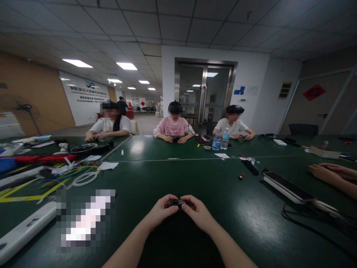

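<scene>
I hold a small dark part (177, 203) pinched between my left hand (161, 210) and my right hand (196, 212), both closed on it with the fingertips, just above the green surface (173, 175) at its near edge.

Risk: the grip is on the very ends of a small piece. A slip would drop it onto the dark surface, where it would be hard to find in this dim light, or it could roll off the near edge toward me.

Limits of view: the part is too small and dark to identify; it may be a connector or cap. My fingers cover most of it. A pixelated patch (85, 219) hides whatever lies left of my forearm. Another person's hands (331, 172) at far right are cut off by the frame.
</scene>
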### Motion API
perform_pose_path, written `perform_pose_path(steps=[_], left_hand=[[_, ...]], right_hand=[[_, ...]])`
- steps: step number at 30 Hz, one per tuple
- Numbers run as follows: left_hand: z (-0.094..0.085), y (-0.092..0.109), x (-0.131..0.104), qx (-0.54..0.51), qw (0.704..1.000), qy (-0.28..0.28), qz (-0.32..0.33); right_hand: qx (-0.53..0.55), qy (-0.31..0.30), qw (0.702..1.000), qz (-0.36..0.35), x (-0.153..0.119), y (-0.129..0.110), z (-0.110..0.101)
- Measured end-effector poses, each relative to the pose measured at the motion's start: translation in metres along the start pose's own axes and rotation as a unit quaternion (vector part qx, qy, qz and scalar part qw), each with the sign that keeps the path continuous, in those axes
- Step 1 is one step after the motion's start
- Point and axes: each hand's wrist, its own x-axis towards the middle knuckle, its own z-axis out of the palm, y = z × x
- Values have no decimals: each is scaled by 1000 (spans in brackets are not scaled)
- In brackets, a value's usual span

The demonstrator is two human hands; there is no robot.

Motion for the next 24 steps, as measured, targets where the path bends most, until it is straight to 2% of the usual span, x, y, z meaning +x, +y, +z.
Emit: perform_pose_path(steps=[15,24], left_hand=[[2,1,1,12,1000,-18,-21],[7,-5,2,52,998,33,24]], right_hand=[[13,7,1000,-12,3,4,1],[18,29,999,-15,4,3,2]])
